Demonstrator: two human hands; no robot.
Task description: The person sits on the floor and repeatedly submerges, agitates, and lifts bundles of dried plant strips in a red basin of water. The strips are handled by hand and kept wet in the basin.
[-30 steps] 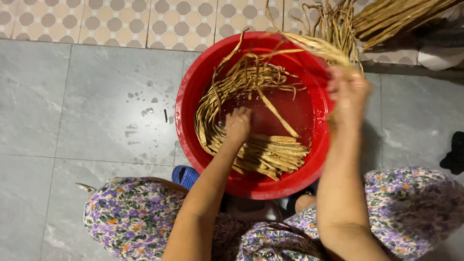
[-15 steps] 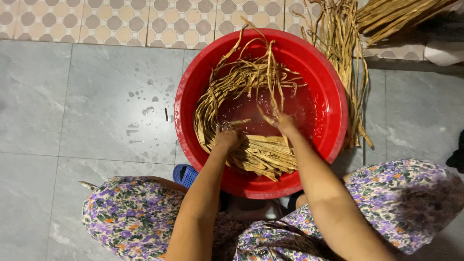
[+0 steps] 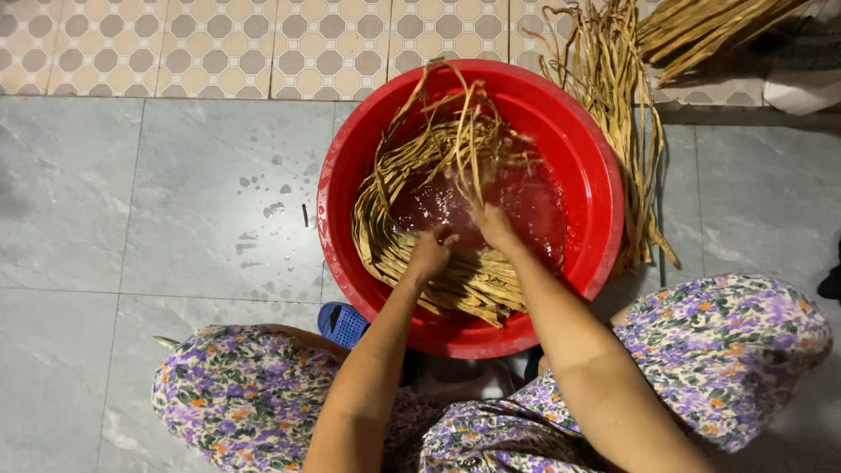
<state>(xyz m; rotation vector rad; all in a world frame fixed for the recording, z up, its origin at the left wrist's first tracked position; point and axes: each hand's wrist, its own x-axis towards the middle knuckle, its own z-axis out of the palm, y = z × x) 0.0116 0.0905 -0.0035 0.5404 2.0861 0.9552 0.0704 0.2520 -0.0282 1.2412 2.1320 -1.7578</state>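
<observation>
In the head view, the right hand (image 3: 493,223), raised over the red basin's (image 3: 346,166) far rim a second before, had come down into the water, closed on tan fibre strips (image 3: 438,149); the left hand (image 3: 429,256) stayed pressing the strips at the near side.

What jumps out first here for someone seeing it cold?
The big red basin at centre, on the grey tiled floor, holding water and a coil of tan fibre strips. Both hands are down in it: left hand on the strips near the front, right hand beside it in the water. More dry strips lie past the basin's right rim.
</observation>
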